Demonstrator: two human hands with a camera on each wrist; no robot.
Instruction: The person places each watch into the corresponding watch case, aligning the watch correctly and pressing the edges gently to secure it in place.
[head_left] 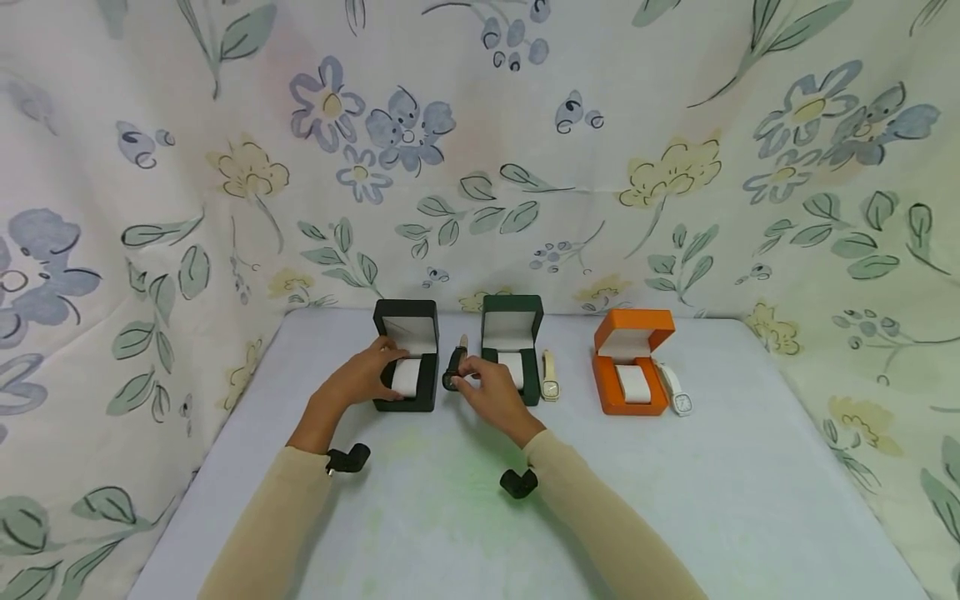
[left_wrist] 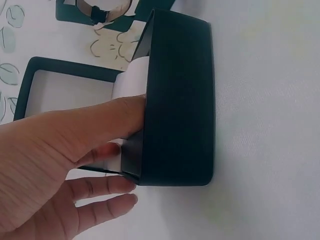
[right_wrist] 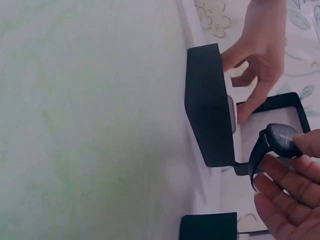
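On the left, a black watch box stands with its lid up and a white cushion inside. My left hand reaches into it from the left, thumb and index finger at the cushion's front and back ends. The thumb tip is hidden behind the box's front wall in the left wrist view; two other fingers extend outside the side wall. Just right of this box, my right hand pinches a black wristwatch by its round-cornered case, thumb on the dial, strap hanging down.
An open green watch box stands right of the hands, with a gold-toned watch beside it. Farther right are an open orange watch box and a white watch. Floral cloth hangs behind the white table.
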